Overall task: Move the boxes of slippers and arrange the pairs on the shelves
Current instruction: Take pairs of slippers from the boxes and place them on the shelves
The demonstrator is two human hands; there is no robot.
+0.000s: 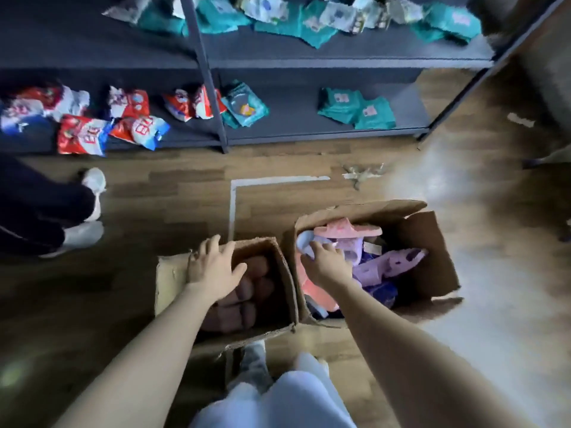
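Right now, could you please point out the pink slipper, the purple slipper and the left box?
pink slipper (355,231): head view, sole edge.
purple slipper (398,262): head view, upper.
left box (168,273): head view, left wall.

Bright slippers, brown boxes

In the big brown box (428,242) are a pink slipper (349,230), a purple slipper (392,264) and a pale blue slipper (304,239). Left of it, a smaller brown box (173,273) holds slippers (253,285) that look reddish brown in the dim light. Beyond it, a dark grey shelf (309,54) has teal packets (355,108) and red, white and blue packets (83,134).
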